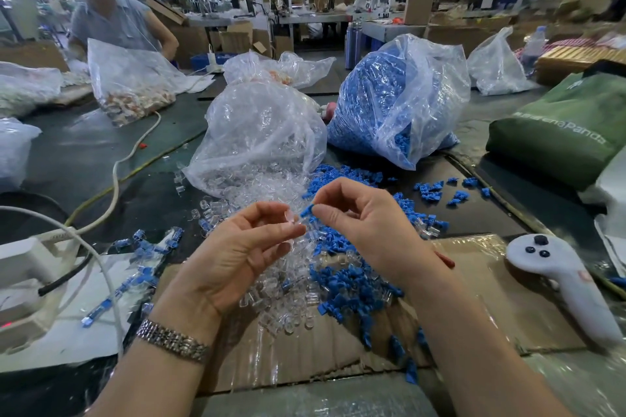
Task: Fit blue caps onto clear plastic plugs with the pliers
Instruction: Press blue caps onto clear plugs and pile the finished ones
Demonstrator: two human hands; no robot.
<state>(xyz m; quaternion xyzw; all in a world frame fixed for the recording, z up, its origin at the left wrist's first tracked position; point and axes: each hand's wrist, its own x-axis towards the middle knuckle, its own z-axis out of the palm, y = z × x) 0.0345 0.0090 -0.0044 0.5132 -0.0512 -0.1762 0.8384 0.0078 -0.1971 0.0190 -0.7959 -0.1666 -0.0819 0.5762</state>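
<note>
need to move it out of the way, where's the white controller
In the head view, the white controller lies at the right on the cardboard sheet, right of the loose blue caps.

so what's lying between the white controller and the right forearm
In the head view, bare tape-covered cardboard lies between the white controller and the right forearm.

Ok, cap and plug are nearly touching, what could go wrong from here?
1. The left hand only pinches the clear plug at its fingertips; a push could slip it into the loose clear pile, where it would be hard to spot.
2. The right hand holds the blue cap by one end, so it may go on crooked.
3. No pliers are visible, so seating may stay partial.
</note>
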